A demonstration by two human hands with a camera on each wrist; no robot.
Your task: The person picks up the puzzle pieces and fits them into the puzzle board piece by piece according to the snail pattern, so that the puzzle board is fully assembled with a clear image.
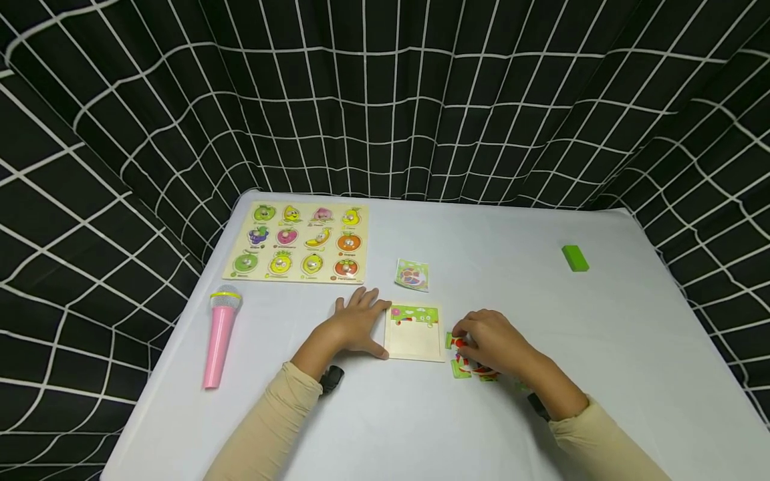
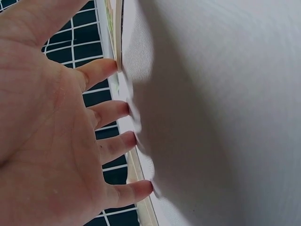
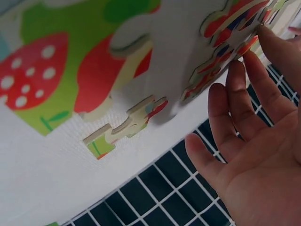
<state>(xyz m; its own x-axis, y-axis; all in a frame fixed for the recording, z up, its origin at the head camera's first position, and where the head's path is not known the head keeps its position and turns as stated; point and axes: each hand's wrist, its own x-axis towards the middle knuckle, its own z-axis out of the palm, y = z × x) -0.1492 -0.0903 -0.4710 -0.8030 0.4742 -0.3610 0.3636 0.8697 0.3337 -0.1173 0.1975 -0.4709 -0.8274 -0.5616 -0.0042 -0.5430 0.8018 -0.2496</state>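
From here, only the strip (image 1: pixel 424 312) along the frame's (image 1: pixel 415 344) far edge looks done, the rest left, mid-worktop (image 1: pixel 481 434). The left hand (image 1: pixel 356 325), grip spread apart, touches its left edge; the right hand (image 1: pixel 498 342) curls over pieces (image 1: pixel 461 369) off its right edge, clamped or not I can't tell

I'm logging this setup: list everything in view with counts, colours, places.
Fruit board: one, cream, far left.
Microphone: one, pink, left.
Puzzle frame: one, pale, centre.
Placed pieces: some, mostly green, in frame.
Loose pieces: several, red and green, beside frame.
Picture card: one, greenish, beyond frame.
Block: one, green, far right.
Table: one, white, underneath.
Gridded cloth: count unclear, black, behind table.
Wrist devices: two, black, wrists.
Sleeves: two, beige, forearms.
Left hand: one, frame's left edge.
Right hand: one, at loose pieces.
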